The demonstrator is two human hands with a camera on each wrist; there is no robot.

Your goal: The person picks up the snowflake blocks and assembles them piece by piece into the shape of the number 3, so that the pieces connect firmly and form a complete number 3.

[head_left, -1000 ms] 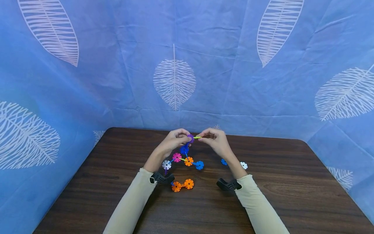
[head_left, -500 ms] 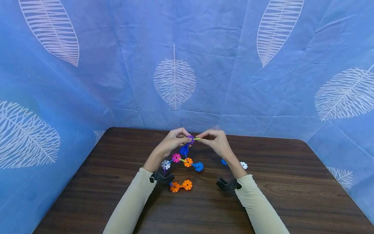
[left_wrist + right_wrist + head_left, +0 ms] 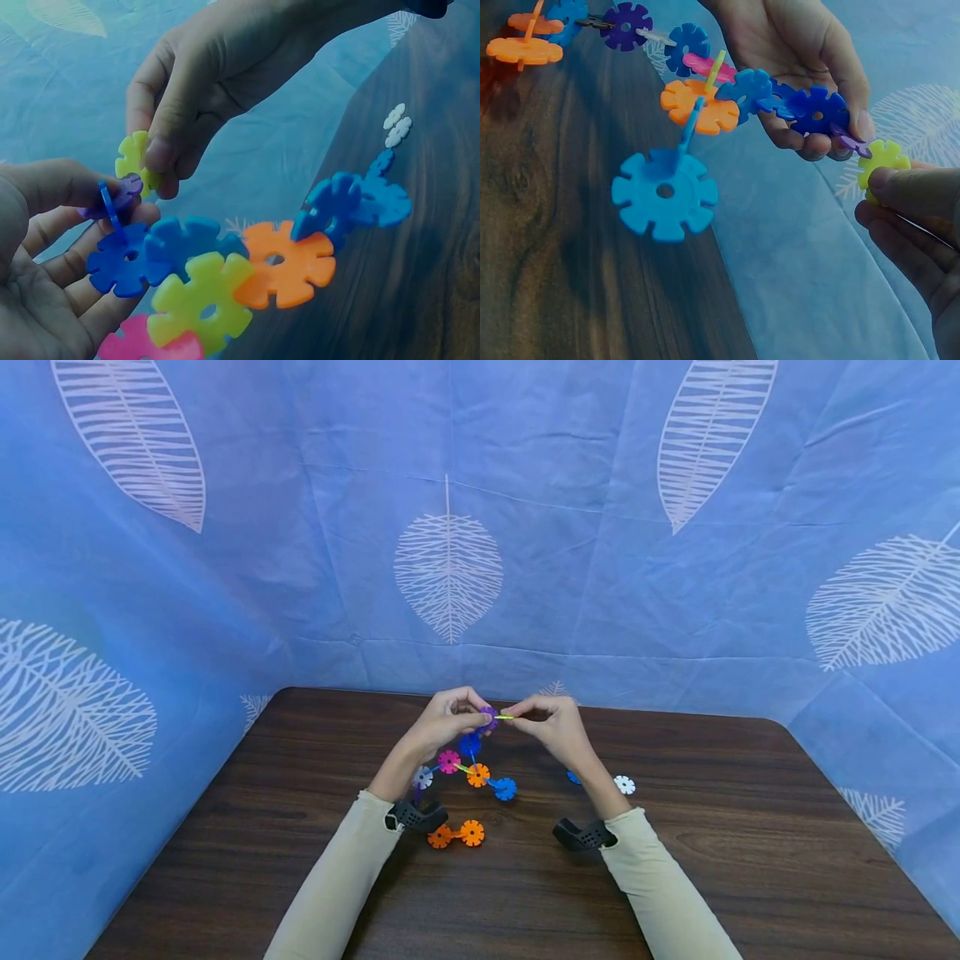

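In the head view my left hand (image 3: pixel 444 723) pinches a purple notched disc (image 3: pixel 850 142) between thumb and fingers. It is the end of a linked chain of flower-shaped discs. My right hand (image 3: pixel 553 725) pinches a yellow-green disc (image 3: pixel 133 156), whose edge meets the purple one; how deep the slots engage is unclear. Below my left hand the chain runs through a dark blue disc (image 3: pixel 819 109), a pink disc (image 3: pixel 449 762) and an orange disc (image 3: pixel 291 268), with a light blue disc (image 3: pixel 664 196) on a side branch. Two orange discs (image 3: pixel 472 833) hang lowest; my left wrist hides part of the chain.
On the brown table (image 3: pixel 750 860) a white disc (image 3: pixel 625 785) lies right of my right forearm. A blue disc (image 3: pixel 573 777) is partly hidden behind that forearm. A blue cloth (image 3: pixel 570 568) with white leaf prints hangs behind the table.
The dangling chain has swung slightly left beneath my hands. Both hands stay nearly in place, the yellow-green disc kept against the purple one.
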